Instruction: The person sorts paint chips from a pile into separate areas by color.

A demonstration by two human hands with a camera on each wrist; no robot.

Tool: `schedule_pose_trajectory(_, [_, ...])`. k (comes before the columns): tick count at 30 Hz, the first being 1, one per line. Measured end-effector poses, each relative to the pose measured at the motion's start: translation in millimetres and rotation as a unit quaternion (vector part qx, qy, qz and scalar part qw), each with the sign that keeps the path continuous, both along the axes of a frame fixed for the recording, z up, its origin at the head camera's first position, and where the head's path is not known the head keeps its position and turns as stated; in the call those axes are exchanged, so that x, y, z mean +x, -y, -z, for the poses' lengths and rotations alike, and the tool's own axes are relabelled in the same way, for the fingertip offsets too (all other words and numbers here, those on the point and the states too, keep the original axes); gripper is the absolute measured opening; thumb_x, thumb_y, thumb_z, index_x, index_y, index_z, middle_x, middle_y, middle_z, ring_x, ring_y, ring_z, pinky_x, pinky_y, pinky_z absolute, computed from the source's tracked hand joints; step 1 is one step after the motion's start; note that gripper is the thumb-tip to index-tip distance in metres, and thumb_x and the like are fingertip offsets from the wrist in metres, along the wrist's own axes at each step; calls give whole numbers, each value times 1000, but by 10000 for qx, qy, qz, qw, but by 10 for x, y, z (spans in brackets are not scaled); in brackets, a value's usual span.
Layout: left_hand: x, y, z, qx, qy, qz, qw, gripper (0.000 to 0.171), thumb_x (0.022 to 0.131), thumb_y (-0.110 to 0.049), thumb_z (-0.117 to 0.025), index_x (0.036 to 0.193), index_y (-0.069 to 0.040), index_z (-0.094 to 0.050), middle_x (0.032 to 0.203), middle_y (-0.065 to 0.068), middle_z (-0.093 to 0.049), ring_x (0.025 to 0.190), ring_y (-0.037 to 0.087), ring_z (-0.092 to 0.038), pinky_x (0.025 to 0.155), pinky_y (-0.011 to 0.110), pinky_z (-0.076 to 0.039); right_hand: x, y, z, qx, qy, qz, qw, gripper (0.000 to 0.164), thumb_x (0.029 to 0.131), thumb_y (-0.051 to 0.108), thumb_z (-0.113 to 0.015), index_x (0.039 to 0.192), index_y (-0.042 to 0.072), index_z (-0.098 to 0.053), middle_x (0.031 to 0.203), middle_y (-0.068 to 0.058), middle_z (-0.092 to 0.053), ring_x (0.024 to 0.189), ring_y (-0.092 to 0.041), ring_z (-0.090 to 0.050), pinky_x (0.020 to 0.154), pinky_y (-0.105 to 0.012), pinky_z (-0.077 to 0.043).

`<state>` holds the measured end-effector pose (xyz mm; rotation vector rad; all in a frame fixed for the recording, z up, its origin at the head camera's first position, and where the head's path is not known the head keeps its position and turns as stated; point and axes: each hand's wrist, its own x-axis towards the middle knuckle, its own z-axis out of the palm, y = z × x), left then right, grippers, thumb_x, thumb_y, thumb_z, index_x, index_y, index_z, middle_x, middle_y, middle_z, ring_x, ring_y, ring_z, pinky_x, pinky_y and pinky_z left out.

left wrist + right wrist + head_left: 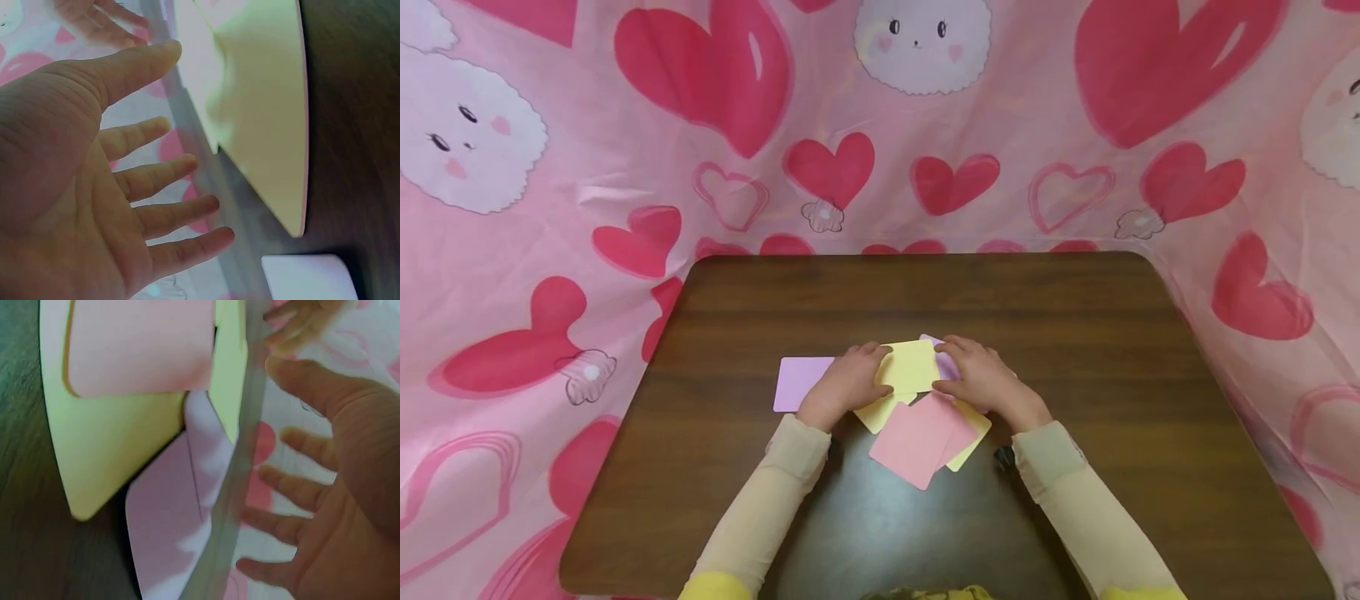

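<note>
Head view: left hand (850, 381) and right hand (988, 379), fingers (178, 214) spread, flank a plain yellow card (912, 367) beside pink cards (910, 446).

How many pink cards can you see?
2 show: one pink card frontmost on the table, another pink card overlapping it on the right. Others might be hidden underneath.

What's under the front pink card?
Under the front pink card is another pink card, poking out to the right. That one partly covers a yellow card. Anything fully hidden beneath can't be seen.
</note>
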<state>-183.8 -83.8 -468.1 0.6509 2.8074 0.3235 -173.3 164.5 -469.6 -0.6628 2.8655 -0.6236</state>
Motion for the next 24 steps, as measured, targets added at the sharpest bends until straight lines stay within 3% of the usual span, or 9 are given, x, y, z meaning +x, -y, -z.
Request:
schedule_pose_trajectory(3, [-68, -53, 38, -172, 118, -7, 9998, 69, 88, -41, -76, 147, -13, -52, 149, 12, -50, 134, 39, -48, 104, 59, -43, -98, 51, 93, 233, -42, -129, 9996, 71, 84, 40, -79, 141, 5, -54, 147, -22, -49, 137, -43, -44, 100, -72, -37])
schedule_pose_trajectory(9, [-148, -104, 68, -346, 273, -12, 9990, 77, 83, -48, -80, 147, -16, -51, 152, 10, -47, 137, 41, -43, 106, 61, -39, -237, 126, 153, 477, 402, -354, 9974, 77, 81, 43, -81, 145, 10, -52, 156, -19, -39, 141, -49, -34, 102, -78, -27])
schedule_pose_trajectory(15, [-143, -106, 88, -485, 204, 66, 9986, 77, 80, -49, -83, 143, -15, -55, 149, 10, -49, 131, 39, -46, 104, 61, -41, -282, 163, 161, 725, 677, -537, 9936, 82, 81, 42, -79, 149, 13, -46, 162, -17, -30, 145, -56, -22, 103, -82, -19])
schedule_pose_trajectory(24, [-148, -125, 112, -398, 191, 41, 9990, 71, 80, -44, -84, 139, -15, -58, 143, 9, -53, 127, 38, -48, 102, 60, -43, -317, 180, 174, 735, 719, -537, 9932, 88, 78, 43, -82, 152, 14, -43, 165, -16, -25, 147, -56, -16, 105, -82, -16])
